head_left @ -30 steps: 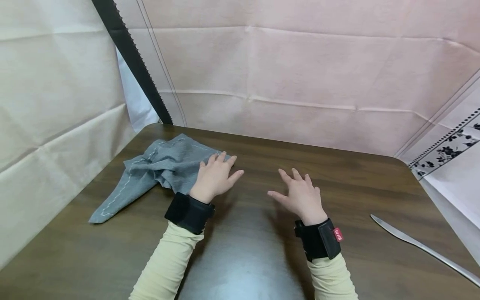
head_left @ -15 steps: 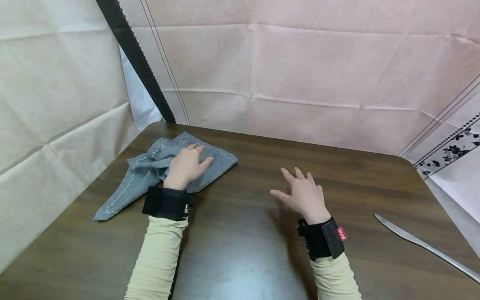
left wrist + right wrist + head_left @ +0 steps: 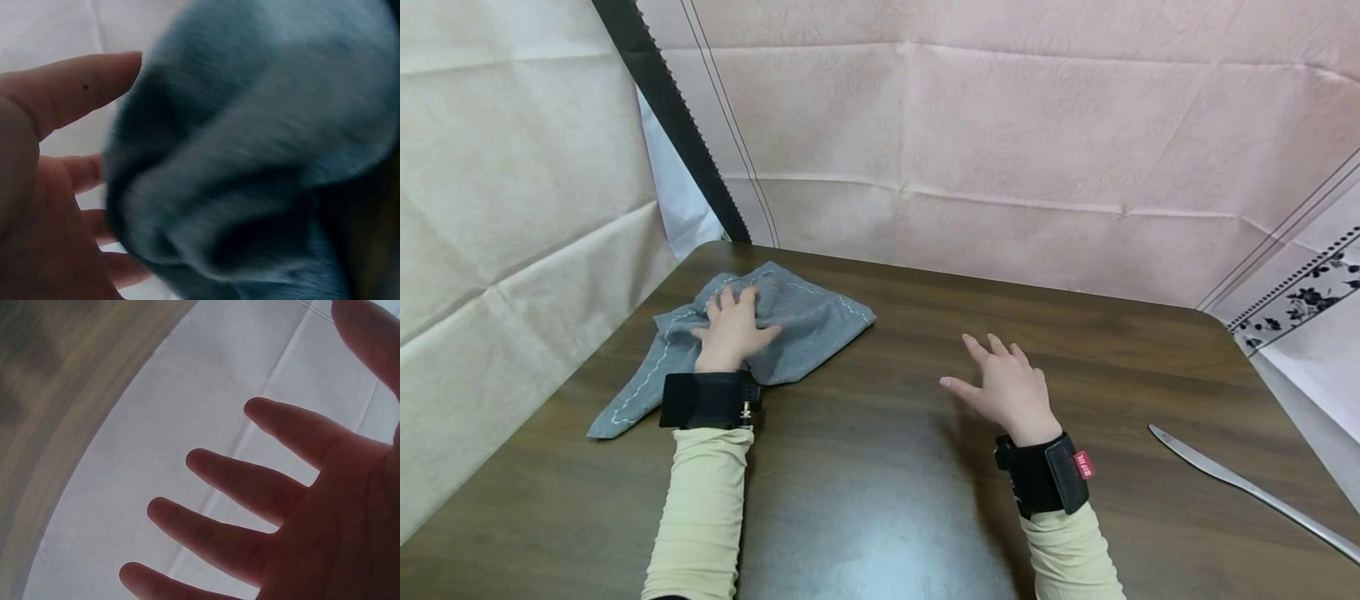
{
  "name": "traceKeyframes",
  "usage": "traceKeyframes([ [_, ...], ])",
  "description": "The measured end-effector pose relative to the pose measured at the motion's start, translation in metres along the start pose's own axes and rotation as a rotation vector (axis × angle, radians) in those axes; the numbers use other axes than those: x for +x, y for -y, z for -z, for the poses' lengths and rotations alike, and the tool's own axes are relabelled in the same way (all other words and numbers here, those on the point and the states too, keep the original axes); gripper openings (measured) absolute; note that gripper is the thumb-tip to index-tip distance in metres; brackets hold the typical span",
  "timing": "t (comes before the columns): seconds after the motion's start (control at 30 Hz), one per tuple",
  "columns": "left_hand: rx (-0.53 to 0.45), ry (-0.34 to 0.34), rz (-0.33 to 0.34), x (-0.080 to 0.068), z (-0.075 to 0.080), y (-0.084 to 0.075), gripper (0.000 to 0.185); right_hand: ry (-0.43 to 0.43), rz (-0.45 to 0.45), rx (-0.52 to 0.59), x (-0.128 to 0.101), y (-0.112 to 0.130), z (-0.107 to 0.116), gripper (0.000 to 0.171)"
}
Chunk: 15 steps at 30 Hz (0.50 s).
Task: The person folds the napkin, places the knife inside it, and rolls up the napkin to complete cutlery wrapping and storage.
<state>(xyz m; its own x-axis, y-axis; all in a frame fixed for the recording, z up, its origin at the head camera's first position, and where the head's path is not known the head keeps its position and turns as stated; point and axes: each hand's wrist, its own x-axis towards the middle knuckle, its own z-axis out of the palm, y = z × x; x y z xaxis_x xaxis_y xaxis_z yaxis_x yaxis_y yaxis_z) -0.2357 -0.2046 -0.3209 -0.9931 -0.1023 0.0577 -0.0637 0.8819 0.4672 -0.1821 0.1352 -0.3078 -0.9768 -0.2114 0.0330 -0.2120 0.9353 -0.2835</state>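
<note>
A crumpled blue-grey cloth (image 3: 816, 325) with white stitching near its edges lies at the table's far left. Over its left part is my left hand (image 3: 730, 329), fingers spread. In the left wrist view the bunched cloth (image 3: 250, 156) fills most of the picture close to the palm; whether the fingertips touch it I cannot tell. My right hand (image 3: 1007, 387) hovers above the middle right of the table, fingers straight and apart, holding nothing. The right wrist view shows that same hand (image 3: 325, 506) with its fingers extended.
A silver table knife (image 3: 1240, 483) lies on the brown wooden table (image 3: 865, 467) at the right, pointing away to the left. Pale fabric sheets (image 3: 1000, 142) hang behind the table and at its left side. A floral-bordered sheet (image 3: 1315, 292) is at the right.
My left hand has moved left across the cloth, from its right part to its left part. The right hand and the knife stay about where they were.
</note>
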Motion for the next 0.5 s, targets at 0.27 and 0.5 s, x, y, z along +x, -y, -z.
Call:
traceKeyframes([
  [0.27,0.008,0.113,-0.018,0.005,-0.008,0.017,0.053,0.006,0.011,-0.015,0.000,0.001,0.001,0.070],
  [0.5,0.039,0.143,-0.048,0.006,-0.012,0.019,0.038,0.017,0.014,-0.011,0.000,0.001,0.001,0.069],
])
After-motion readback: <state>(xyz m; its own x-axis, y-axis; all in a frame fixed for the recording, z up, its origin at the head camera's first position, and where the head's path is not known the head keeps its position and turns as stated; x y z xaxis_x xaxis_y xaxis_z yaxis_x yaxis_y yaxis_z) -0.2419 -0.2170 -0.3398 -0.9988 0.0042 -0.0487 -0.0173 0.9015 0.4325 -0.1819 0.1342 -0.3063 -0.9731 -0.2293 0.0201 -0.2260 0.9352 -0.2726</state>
